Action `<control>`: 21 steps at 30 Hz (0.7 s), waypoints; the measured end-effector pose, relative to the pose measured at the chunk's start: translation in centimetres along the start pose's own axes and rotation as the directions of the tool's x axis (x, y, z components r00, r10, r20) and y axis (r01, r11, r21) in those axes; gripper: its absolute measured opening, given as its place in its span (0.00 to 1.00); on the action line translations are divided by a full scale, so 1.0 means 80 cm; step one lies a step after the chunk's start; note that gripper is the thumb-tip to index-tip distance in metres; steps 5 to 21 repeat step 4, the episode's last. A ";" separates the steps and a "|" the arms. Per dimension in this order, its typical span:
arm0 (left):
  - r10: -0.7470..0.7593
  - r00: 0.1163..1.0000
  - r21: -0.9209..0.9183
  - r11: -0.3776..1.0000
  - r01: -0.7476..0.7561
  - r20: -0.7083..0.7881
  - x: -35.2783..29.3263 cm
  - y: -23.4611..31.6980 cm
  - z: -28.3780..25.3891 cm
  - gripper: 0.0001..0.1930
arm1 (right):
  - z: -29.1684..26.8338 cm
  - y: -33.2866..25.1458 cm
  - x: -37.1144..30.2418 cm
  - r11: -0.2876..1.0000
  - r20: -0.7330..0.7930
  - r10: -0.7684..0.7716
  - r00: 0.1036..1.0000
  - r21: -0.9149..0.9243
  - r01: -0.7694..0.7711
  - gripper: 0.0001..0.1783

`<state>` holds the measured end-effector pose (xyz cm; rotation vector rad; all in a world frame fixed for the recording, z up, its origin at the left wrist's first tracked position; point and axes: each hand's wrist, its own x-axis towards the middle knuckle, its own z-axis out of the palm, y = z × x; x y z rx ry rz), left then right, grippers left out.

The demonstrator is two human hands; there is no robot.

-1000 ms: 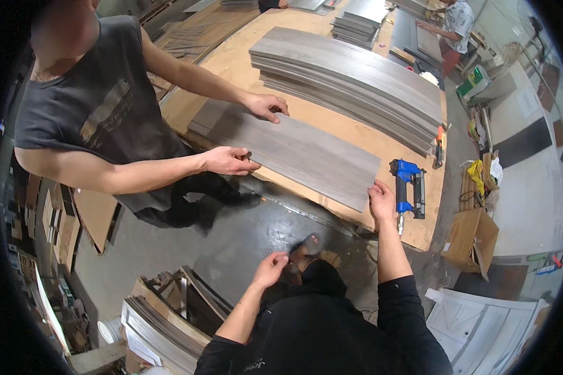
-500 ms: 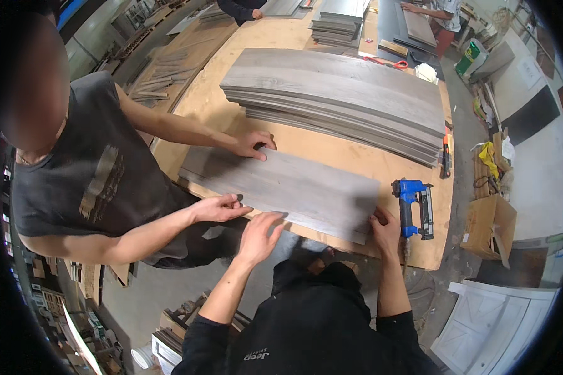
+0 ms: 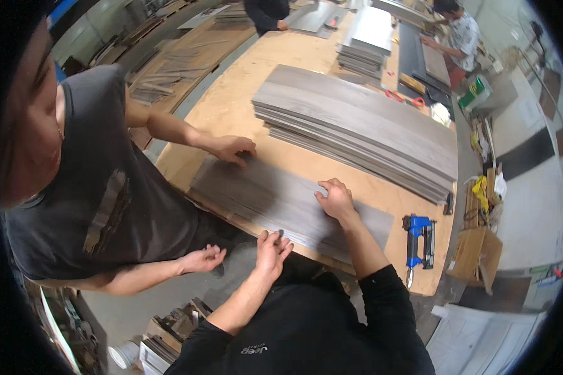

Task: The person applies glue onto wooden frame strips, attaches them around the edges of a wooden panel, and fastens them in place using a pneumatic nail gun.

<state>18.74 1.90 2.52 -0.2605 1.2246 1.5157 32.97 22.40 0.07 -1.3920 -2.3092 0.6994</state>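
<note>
A grey wood-grain plank [image 3: 288,201] lies flat along the near edge of the wooden table. My right hand [image 3: 338,200] is over its right half, thumb and fingers apart and bent, with nothing visible between them. At the plank's near edge is my left hand [image 3: 271,255], palm partly upward and fingers spread loosely; a dark spot shows by one fingertip. A co-worker on the left has one hand [image 3: 233,150] at the plank's far left corner and the other hand [image 3: 204,259] off the table. Right of the plank lies a blue air nail gun [image 3: 419,242].
Beyond the plank rises a stack of similar planks [image 3: 356,115] on the table [image 3: 216,119]. Red-handled scissors [image 3: 403,98] lie behind it. Two more people stand at the far end. A cardboard box [image 3: 475,256] is on the floor to the right.
My right hand has left the plank's right end and come left over its top. My left hand has turned more palm-up. The co-worker's nearer hand has drawn back from the plank.
</note>
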 end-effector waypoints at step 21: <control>-0.102 0.994 -0.028 0.994 0.103 0.042 0.031 -0.001 -0.025 0.13 | 0.035 -0.002 0.054 0.999 0.194 0.031 0.980 -0.016 -0.028 0.23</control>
